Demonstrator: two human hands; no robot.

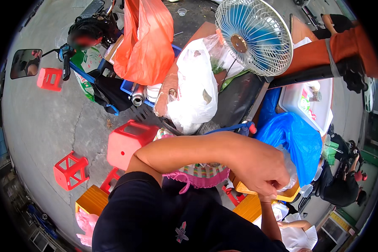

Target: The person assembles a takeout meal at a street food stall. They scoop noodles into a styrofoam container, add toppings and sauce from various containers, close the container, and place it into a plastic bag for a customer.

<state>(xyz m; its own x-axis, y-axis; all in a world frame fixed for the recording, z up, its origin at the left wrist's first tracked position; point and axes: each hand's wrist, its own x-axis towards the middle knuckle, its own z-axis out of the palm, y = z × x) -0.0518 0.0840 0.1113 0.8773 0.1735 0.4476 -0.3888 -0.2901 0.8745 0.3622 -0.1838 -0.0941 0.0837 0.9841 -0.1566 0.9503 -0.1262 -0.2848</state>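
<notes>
My left arm reaches across my front to the right, and my left hand [267, 171] has its fingers curled over my right hand [266, 197]. Most of my right hand is hidden under it, so what either one holds does not show. Right beside them, clear plastic [292, 173] lies in a yellow tray [288, 197]. A blue plastic bag [288, 129] hangs just above the tray. Below my left forearm is a striped woven item with a pink fringed edge [204, 181], partly covered by the arm.
Ahead stand a white plastic bag [197, 82], an orange bag [148, 47] and a caged fan [255, 34]. A white tub [323, 104] is at the right. Red stools [129, 148] stand to the left. People are at the right, one in a white top [297, 233].
</notes>
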